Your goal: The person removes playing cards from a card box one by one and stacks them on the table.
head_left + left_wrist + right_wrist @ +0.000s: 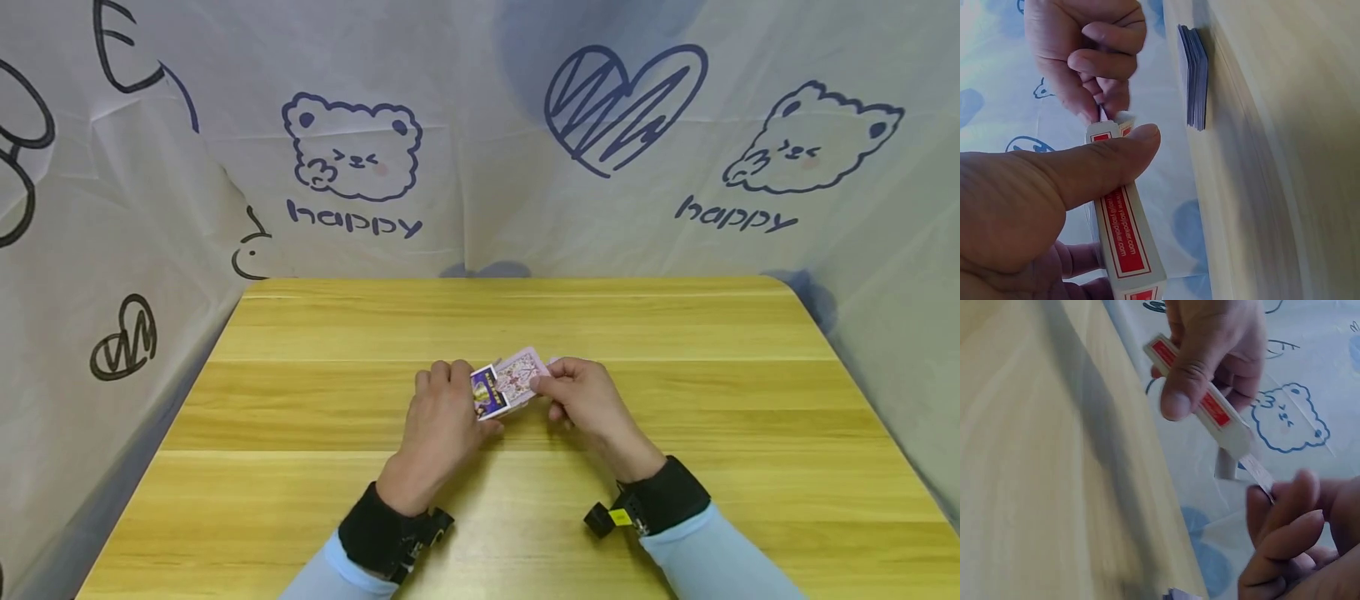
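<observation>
My left hand (442, 417) grips a playing card box (489, 393), with the thumb along its narrow red-and-white side (1125, 231). Out of the box's open end sticks a thin part of a playing card deck (521, 375), its patterned pink back facing up. My right hand (588, 402) pinches the outer end of these cards (1260, 475) between thumb and fingers. An open flap (1225, 464) hangs at the mouth of the box. Both hands hold box and cards above the table, tilted in the wrist views.
A separate stack of cards (1192, 81) lies on the wooden table (300, 500), seen in the left wrist view; its edge shows at the bottom of the right wrist view. White cloth (487, 167) with drawings hangs behind and along the sides of the table.
</observation>
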`<state>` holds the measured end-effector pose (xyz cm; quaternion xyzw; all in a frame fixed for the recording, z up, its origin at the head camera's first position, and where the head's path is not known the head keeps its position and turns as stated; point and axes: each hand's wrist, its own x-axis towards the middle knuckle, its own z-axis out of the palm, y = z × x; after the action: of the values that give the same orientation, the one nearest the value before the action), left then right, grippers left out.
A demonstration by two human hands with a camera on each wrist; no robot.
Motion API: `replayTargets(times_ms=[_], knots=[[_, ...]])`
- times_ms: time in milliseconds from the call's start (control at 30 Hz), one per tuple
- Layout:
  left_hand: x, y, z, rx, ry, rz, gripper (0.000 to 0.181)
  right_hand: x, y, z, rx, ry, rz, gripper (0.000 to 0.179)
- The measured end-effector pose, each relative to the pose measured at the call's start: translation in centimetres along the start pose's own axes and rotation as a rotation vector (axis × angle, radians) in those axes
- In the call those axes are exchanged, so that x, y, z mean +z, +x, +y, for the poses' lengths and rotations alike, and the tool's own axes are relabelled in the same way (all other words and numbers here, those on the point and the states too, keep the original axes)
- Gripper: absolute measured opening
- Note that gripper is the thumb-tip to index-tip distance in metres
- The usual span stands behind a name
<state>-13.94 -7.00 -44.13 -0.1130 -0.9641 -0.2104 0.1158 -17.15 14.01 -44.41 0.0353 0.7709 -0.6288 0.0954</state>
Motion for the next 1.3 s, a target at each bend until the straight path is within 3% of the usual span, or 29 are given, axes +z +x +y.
replayTargets(times_ms=[167, 333, 633, 933, 1300], knots=[[-0.1, 0.1, -0.2, -0.004, -0.009, 0.001, 0.076, -1.6, 0.3, -0.6, -0.018, 0.117, 0.103, 0.023], [-0.2, 0.1, -0.4, -0.012, -0.023, -0.007, 0.075, -3.0, 0.6, -0.9, -0.056, 0.117, 0.181, 0.027], [-0.3, 0.1, -0.4, -0.014, -0.021, -0.016, 0.077, -5.0, 1.7, -0.8, -0.116, -0.158, 0.233, 0.033], [-0.3, 0.1, -0.4, 0.000, -0.025, -0.019, 0.076, -6.4, 2.7, -0.8, -0.133, -0.411, 0.167, 0.033], [-0.3, 0.1, -0.3, -0.004, -0.029, -0.026, 0.076, -7.1, 4.3, 0.3, -0.058, -0.553, 0.087, 0.033]])
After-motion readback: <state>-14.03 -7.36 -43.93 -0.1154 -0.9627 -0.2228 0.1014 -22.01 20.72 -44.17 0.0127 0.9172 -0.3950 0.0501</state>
